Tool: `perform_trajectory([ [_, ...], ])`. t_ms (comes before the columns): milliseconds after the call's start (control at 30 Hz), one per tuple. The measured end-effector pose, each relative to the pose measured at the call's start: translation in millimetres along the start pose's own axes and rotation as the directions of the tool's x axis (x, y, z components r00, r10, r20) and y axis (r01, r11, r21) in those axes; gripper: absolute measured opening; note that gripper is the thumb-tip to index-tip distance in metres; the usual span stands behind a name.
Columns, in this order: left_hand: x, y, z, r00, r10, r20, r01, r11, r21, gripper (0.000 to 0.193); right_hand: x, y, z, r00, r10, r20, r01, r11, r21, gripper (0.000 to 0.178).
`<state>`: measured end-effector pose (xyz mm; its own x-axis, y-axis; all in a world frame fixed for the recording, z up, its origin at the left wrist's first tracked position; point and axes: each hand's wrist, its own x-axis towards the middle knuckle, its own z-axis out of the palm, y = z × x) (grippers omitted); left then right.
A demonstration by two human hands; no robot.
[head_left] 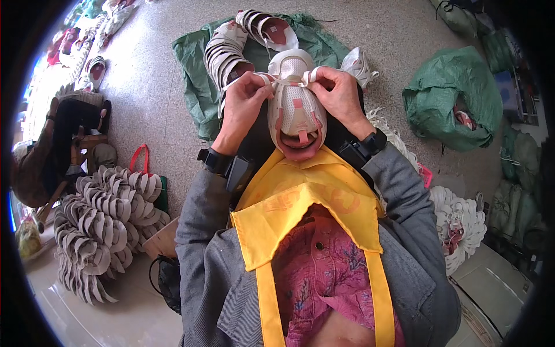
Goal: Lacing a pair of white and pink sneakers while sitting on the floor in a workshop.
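Observation:
A white and pink shoe upper (298,110) rests on my lap, its pink-lined heel opening toward me and its pale toe pointing away. My left hand (245,101) pinches one end of a white shoelace (266,77) at the upper's left side. On the other side, my right hand (340,95) is closed on the lace's other end, thumb and forefinger pressed together. The lace runs across the upper near its toe end, between both hands. Part of the lace is hidden by my fingers. A yellow apron (312,202) lies under the heel.
Beyond my hands, nested shoe uppers (224,55) lie on a green sheet (193,75). Piles of grey pieces (104,225) stand at left, near a seated person (69,127). At right are a green sack (454,95) and a white bundle (459,222).

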<state>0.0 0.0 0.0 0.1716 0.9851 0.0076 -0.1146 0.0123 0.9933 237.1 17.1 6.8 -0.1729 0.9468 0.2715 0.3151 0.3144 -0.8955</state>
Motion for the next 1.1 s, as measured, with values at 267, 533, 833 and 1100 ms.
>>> perform_trajectory([
  [267, 6, 5, 12, 0.995, 0.025, -0.097, -0.035, 0.994, -0.103, 0.007, -3, 14, 5, 0.999, 0.032, -0.022, -0.03, 0.996, 0.08, 0.008],
  [533, 11, -1, 14, 0.995, 0.051, -0.087, -0.062, 0.99, -0.124, 0.009, -4, 8, 5, 0.998, 0.039, -0.04, -0.036, 0.997, 0.065, 0.01],
  [833, 10, -1, 13, 0.995, 0.065, -0.082, -0.065, 0.998, 0.0, 0.007, -5, 7, 4, 0.998, 0.042, -0.041, -0.039, 0.997, 0.071, 0.01],
  [1100, 16, -19, 13, 0.953, 0.244, -0.18, -0.176, 0.929, 0.325, 0.011, -4, 8, 5, 0.999, 0.028, -0.042, -0.025, 0.997, 0.068, 0.01],
])
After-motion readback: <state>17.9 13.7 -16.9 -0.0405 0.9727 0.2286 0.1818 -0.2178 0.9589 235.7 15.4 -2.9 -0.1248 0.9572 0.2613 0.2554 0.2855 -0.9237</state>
